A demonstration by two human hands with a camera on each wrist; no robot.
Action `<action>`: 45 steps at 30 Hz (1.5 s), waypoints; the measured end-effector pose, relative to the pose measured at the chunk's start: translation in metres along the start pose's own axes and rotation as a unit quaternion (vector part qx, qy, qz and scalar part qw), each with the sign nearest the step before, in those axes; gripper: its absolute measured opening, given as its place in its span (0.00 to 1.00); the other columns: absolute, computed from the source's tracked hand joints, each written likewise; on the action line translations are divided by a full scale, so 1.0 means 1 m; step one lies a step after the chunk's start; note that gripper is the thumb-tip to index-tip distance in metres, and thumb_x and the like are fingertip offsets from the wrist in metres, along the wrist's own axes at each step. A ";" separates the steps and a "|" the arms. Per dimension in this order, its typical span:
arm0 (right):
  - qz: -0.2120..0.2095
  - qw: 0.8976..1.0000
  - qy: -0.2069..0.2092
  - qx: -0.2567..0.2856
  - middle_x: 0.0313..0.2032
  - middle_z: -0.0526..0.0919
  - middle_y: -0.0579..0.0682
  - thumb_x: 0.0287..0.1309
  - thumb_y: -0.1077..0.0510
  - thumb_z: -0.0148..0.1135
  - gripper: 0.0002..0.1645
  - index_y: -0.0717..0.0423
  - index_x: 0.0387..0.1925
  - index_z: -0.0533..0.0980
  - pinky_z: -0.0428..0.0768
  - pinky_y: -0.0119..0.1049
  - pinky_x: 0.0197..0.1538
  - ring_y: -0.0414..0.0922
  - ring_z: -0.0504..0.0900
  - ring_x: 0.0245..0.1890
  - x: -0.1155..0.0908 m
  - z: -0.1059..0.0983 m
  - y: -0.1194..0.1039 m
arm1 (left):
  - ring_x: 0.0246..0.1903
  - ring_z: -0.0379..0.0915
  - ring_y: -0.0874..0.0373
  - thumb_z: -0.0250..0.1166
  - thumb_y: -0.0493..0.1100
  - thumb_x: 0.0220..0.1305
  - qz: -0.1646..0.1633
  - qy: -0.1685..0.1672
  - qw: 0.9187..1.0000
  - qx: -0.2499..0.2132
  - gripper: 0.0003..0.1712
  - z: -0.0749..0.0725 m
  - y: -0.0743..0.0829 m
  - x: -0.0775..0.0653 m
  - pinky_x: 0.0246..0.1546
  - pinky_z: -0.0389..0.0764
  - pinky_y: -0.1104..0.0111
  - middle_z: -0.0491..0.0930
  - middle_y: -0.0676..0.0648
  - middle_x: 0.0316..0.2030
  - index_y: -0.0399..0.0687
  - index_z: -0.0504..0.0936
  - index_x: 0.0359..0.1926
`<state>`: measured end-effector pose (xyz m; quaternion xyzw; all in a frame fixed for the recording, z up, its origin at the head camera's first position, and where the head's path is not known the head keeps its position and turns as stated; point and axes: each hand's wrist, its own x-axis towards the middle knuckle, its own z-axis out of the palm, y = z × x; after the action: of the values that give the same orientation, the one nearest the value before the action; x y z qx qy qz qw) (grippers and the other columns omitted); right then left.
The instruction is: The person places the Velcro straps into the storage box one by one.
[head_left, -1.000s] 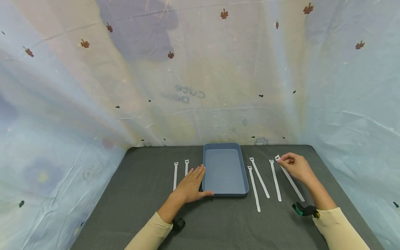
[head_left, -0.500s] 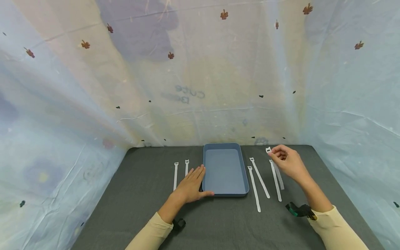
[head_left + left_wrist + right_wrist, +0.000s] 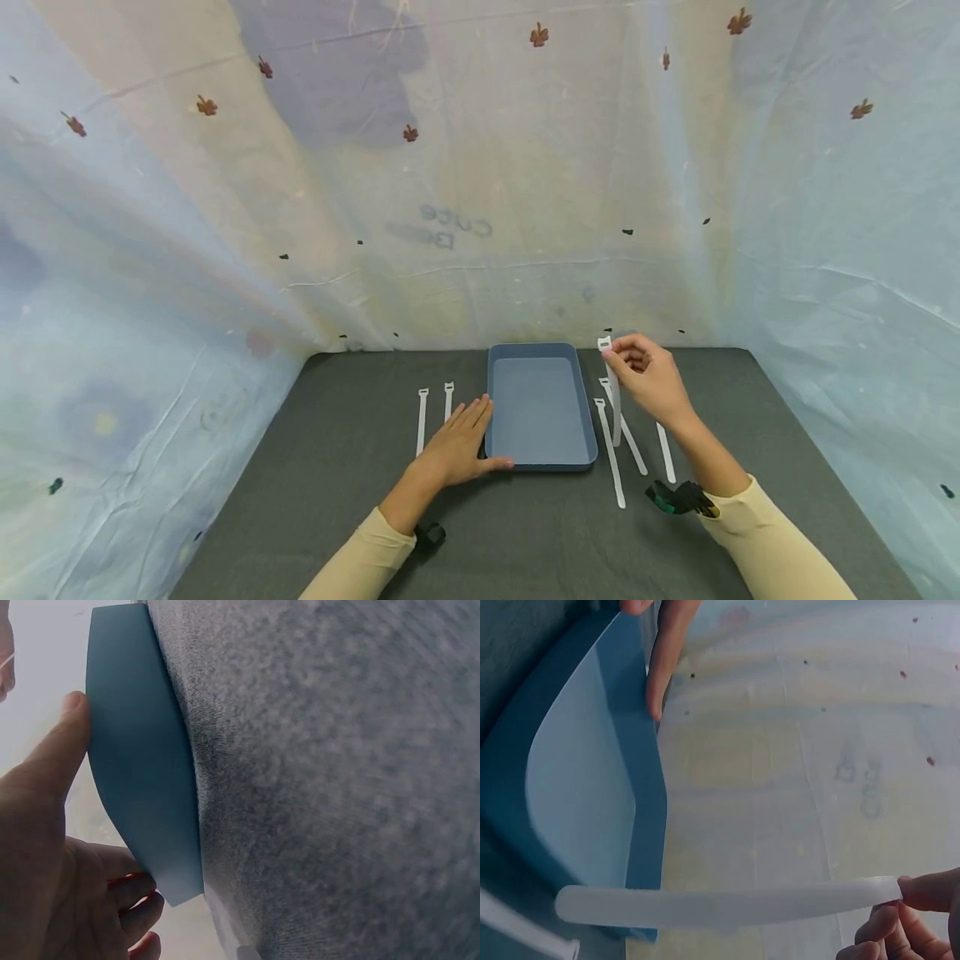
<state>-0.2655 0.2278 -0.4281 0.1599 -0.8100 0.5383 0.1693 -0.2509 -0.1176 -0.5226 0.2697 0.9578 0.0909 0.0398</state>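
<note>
My right hand (image 3: 647,377) pinches a white strap (image 3: 615,408) near its slotted head, and the strap hangs down from the fingertips. In the right wrist view the same strap (image 3: 727,906) stretches across, its rounded end overlapping the tray. The blue-grey rectangular tray (image 3: 538,417) sits at the middle of the table. My left hand (image 3: 456,446) rests at the tray's left side, fingers straight, thumb at the near corner. In the left wrist view the thumb and fingers touch the tray wall (image 3: 142,757).
Right of the tray lie more white straps, one strap (image 3: 611,467) nearest it and another strap (image 3: 666,458) partly behind my right arm. Left of it are two straps (image 3: 422,421), partly hidden by my left hand. A printed curtain (image 3: 480,167) surrounds the dark table (image 3: 525,542).
My right hand has lifted the rightmost strap off the table and carried it left toward the tray. My left hand and the tray have stayed in place.
</note>
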 end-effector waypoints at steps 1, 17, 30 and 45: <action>0.000 1.000 -0.004 0.005 0.33 0.86 0.58 0.75 0.63 0.67 0.09 0.66 0.50 0.82 0.76 0.30 0.27 0.44 0.79 0.25 0.001 0.004 -0.001 | 0.84 0.47 0.45 0.61 0.79 0.68 0.001 0.000 1.000 -0.001 0.66 0.000 0.000 0.000 0.84 0.51 0.49 0.50 0.38 0.85 0.37 0.52 0.85; 0.059 0.994 -0.054 0.079 0.34 0.86 0.63 0.79 0.58 0.64 0.14 0.67 0.52 0.80 0.85 0.34 0.33 0.45 0.82 0.26 0.017 0.061 -0.001 | 0.84 0.48 0.41 0.58 0.81 0.68 0.013 0.014 1.000 -0.022 0.67 0.001 -0.002 -0.001 0.84 0.51 0.50 0.52 0.34 0.84 0.33 0.53 0.84; 0.163 0.967 -0.117 0.156 0.31 0.86 0.49 0.79 0.56 0.63 0.18 0.68 0.56 0.76 0.87 0.35 0.39 0.45 0.82 0.32 0.024 0.091 0.003 | 0.84 0.46 0.45 0.61 0.80 0.67 -0.007 -0.001 1.000 -0.014 0.67 -0.001 -0.001 0.000 0.84 0.51 0.52 0.50 0.38 0.85 0.37 0.51 0.86; 0.205 0.950 -0.146 0.186 0.43 0.87 0.59 0.80 0.59 0.61 0.18 0.70 0.59 0.75 0.89 0.40 0.50 0.47 0.85 0.40 0.039 0.113 0.026 | 0.84 0.46 0.45 0.61 0.80 0.67 -0.001 0.000 1.000 -0.008 0.67 0.001 -0.002 0.001 0.84 0.51 0.53 0.48 0.38 0.85 0.37 0.51 0.86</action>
<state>-0.3233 0.1295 -0.4733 0.0953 -0.7270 0.6730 -0.0975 -0.2525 -0.1180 -0.5244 0.2679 0.9574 0.0991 0.0418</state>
